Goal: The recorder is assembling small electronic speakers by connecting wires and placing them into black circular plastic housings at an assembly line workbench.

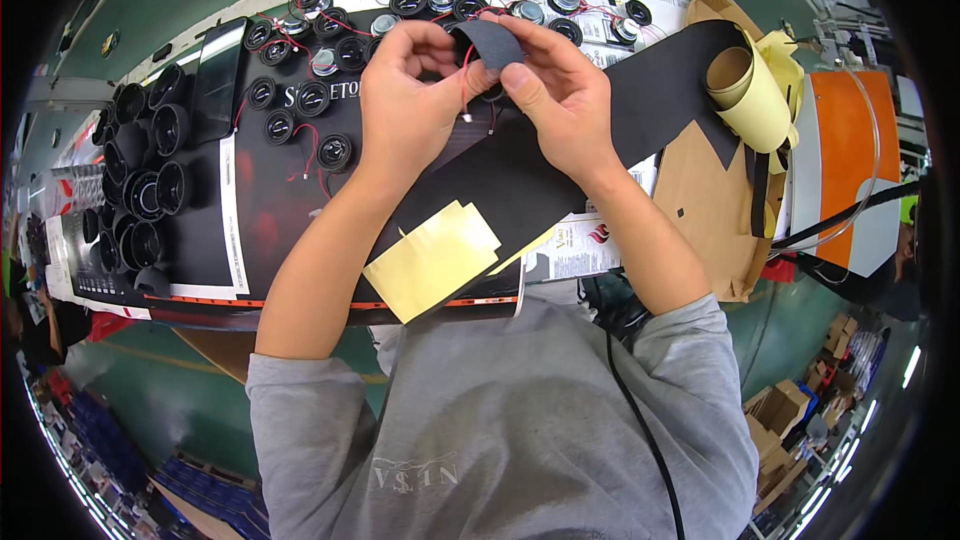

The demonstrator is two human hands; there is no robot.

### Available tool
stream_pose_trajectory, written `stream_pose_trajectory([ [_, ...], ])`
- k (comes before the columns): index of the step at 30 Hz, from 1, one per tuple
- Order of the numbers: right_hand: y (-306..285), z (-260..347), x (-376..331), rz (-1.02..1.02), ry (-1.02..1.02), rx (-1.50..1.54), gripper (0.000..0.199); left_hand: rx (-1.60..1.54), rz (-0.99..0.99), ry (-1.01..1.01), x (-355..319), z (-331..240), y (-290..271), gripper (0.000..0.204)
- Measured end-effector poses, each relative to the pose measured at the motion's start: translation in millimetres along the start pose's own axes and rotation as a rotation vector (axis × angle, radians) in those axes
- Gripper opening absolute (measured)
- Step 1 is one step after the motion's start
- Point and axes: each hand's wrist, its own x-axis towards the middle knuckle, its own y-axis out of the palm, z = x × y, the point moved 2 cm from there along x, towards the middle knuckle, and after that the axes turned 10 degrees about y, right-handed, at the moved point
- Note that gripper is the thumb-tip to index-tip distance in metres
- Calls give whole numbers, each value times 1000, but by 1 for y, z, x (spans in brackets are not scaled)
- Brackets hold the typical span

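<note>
The black work board [270, 210] is the reference surface. Against its near edge lie yellow backing-paper sheets [432, 258]. A long black foam strip [660, 90] runs from the board's centre to the right, ending at a cream roll of backing paper [752, 90]. Small round loudspeakers [335, 152] with red and black leads cover the board's far and left portions.

The work piece is a small dark foam pad [492, 42], held above the board's far centre between both hands. It appears thin, light and pliable, so it probably bends under slight pressure and, if adhesive-backed, will cling to skin. Grip it by the edges with fingertips only. A thin red lead wire [466, 80] hangs below it; judged delicate, it should not carry load.

The left hand [410, 105] is raised, fingers curled inward, thumb and fingertips pinching the pad's left edge. The right hand [558, 100] mirrors it, thumb and forefinger pinching the pad's right side. Both forearms rise from the near edge of the board and converge.
</note>
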Motion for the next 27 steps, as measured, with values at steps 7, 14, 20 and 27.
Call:
stream_pose_trajectory([
  [7, 5, 33, -3, -124, -479, -804, 31, -496, 139, 25, -2, -5, 10, 43],
  [14, -7, 54, -48, 132, -353, -1052, 12, -554, 104, -256, -13, -14, 9, 30],
  [20, 17, 24, -70, 647, -398, -1484, 34, -118, 71, -63, -18, 11, 16, 22],
  [27, 21, 22, -66, 771, -568, -1635, 37, -104, 92, 2, -20, 6, 15, 25],
])
